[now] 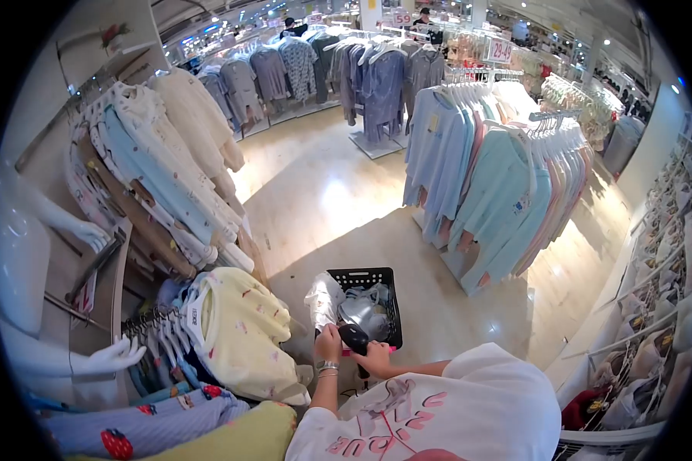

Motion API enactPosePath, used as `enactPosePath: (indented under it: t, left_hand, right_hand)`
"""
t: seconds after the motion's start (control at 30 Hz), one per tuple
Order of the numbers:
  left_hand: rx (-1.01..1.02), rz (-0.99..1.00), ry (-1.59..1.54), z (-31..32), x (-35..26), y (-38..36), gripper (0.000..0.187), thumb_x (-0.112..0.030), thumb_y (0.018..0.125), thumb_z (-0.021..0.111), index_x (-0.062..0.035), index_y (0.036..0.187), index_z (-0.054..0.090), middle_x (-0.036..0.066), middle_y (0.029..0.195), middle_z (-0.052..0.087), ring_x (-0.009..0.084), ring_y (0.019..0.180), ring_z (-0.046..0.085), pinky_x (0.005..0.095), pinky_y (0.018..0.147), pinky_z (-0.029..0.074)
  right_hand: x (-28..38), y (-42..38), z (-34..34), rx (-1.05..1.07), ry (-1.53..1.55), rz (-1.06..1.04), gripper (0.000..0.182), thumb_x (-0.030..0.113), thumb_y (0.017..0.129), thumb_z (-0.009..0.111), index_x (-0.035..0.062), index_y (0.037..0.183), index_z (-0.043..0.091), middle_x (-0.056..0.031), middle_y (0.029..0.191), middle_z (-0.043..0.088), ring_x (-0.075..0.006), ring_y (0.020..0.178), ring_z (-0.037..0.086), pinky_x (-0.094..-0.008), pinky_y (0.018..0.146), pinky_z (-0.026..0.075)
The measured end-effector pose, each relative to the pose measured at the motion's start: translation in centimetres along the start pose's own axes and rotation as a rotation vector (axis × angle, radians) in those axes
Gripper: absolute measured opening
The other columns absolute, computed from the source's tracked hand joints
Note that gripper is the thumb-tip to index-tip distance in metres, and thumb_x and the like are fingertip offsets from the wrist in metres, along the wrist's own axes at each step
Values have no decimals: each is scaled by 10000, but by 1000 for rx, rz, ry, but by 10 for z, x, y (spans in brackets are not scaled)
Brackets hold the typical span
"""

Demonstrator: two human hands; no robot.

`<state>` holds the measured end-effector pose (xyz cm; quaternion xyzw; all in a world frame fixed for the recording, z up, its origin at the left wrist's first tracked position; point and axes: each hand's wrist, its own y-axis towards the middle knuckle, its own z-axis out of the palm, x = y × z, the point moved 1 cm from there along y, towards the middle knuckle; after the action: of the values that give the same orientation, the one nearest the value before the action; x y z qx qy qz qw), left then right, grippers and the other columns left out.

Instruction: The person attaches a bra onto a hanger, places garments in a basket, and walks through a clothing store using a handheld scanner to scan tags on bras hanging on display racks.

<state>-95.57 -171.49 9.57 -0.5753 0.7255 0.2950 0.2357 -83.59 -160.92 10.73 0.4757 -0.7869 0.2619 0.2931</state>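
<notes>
My left hand (328, 343), with a watch on its wrist, is closed on the lower end of a white garment (324, 298) at the basket's left edge. My right hand (374, 359) grips a black rounded handheld device (354, 336), which looks like a scanner, close beside my left hand. Just beyond both hands is a black plastic basket (394, 307) with a bit of pink on its near side. Inside it lie silvery-grey and light blue items (365, 307), partly covered by the device. My fingertips are too small to make out fully.
At left, a clothes rack (161, 316) holds a pale yellow top (238, 326); white mannequin hands (111, 357) stick out near it. A rack of pastel tops (500, 192) stands at right. Wall hooks with small goods (653, 307) line the far right. Two people are in the background.
</notes>
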Motion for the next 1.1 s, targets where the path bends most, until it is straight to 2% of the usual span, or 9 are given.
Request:
enactPosePath:
  t: [0.23, 0.37, 0.47, 0.63, 0.73, 0.77, 0.87, 0.97, 1.1]
  left_hand:
    - [87, 35, 54, -3, -23, 32, 354, -286, 938, 412, -69, 780, 643, 179, 713, 647, 384, 642, 616, 490, 585, 471]
    - [151, -40, 78, 30, 7, 60, 419, -322, 935, 378, -26, 805, 644, 220, 751, 641, 420, 706, 613, 522, 636, 474]
    - [290, -95, 120, 42, -4, 77, 472, -361, 932, 358, -4, 823, 648, 231, 811, 643, 428, 762, 610, 514, 676, 474]
    - [226, -16, 42, 54, -1, 104, 458, -320, 940, 356, -2, 779, 644, 233, 777, 643, 424, 726, 617, 519, 668, 484]
    - [214, -10, 10, 67, -7, 119, 452, -303, 942, 359, 6, 772, 641, 236, 764, 638, 422, 716, 615, 518, 659, 483]
    - [212, -2, 4, 71, -8, 125, 446, -289, 944, 358, 13, 772, 638, 239, 758, 635, 427, 711, 613, 524, 657, 480]
    - [208, 7, -7, 83, -11, 143, 432, -294, 939, 370, 7, 774, 633, 238, 760, 636, 430, 709, 611, 527, 654, 479]
    - [223, -42, 31, 98, -20, 161, 454, -333, 935, 368, -22, 782, 662, 201, 778, 661, 395, 763, 632, 493, 702, 481]
    - [244, -2, 26, 107, -22, 182, 399, -300, 927, 392, -10, 787, 626, 243, 779, 636, 435, 732, 608, 534, 665, 475]
  right_hand:
    - [4, 25, 1, -71, -19, 65, 523, 502, 683, 650, 0, 826, 684, -179, 876, 644, -350, 862, 575, -394, 881, 389]
    - [9, 54, 13, -139, -45, 147, 493, 478, 681, 647, -3, 784, 689, -183, 896, 645, -331, 892, 571, -378, 889, 363]
    - [14, 64, 2, -293, -55, 88, 487, 448, 663, 642, -20, 790, 685, -186, 945, 644, -303, 974, 566, -390, 912, 350]
    - [18, 79, 4, -451, -18, -70, 384, 376, 662, 676, 73, 897, 699, -158, 922, 646, -302, 988, 573, -407, 969, 341]
    - [20, 92, -16, -363, 38, -3, 434, 428, 677, 679, 65, 912, 703, -196, 951, 633, -371, 1029, 537, -413, 979, 349]
    - [16, 100, -16, -279, -7, 59, 454, 438, 678, 680, 46, 907, 700, -195, 963, 637, -363, 1023, 545, -418, 977, 360]
    - [5, 122, -10, -382, -29, -18, 396, 418, 669, 672, 53, 820, 699, -160, 876, 652, -298, 921, 602, -407, 953, 363]
    - [-8, 145, -17, -318, -45, 3, 498, 481, 687, 662, 14, 858, 692, -190, 889, 644, -334, 956, 579, -396, 966, 361]
    - [-18, 179, -25, -235, -64, 76, 540, 507, 693, 635, -23, 790, 673, -188, 848, 645, -318, 925, 588, -384, 951, 357]
